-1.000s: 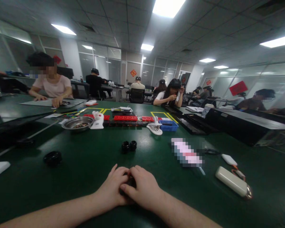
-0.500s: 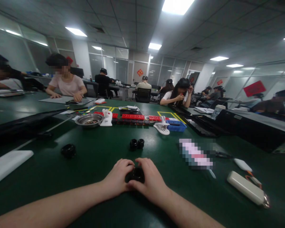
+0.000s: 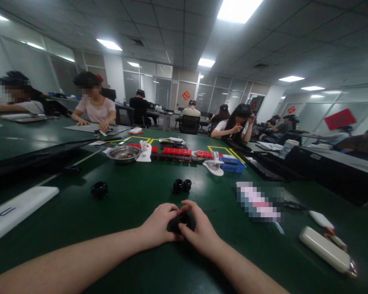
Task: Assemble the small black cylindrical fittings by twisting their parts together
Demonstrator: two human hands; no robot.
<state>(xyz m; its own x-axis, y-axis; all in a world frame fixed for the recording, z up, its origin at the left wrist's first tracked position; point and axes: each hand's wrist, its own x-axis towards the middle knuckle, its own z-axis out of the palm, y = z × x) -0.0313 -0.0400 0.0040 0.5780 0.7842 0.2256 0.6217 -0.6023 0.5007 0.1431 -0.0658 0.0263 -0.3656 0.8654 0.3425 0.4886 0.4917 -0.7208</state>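
Observation:
My left hand [image 3: 160,226] and my right hand [image 3: 198,230] meet on the green table [image 3: 131,204], both curled round a small black round part [image 3: 180,221] that shows between the fingers. Most of that part is hidden by my fingers. A pair of similar black round parts [image 3: 182,185] lies on the table a little beyond my hands. Another black round part [image 3: 99,189] sits alone to the left.
A white flat device [image 3: 14,210] lies at the left edge, a white oblong device [image 3: 325,250] and a small white piece [image 3: 320,219] at the right. Further off stand a metal bowl [image 3: 123,154], red strips [image 3: 177,151], a blue tray [image 3: 233,165]. Several people sit at tables behind.
The view has swung left and tipped slightly. My fingers have shifted on the black part, so more of it shows between the hands now.

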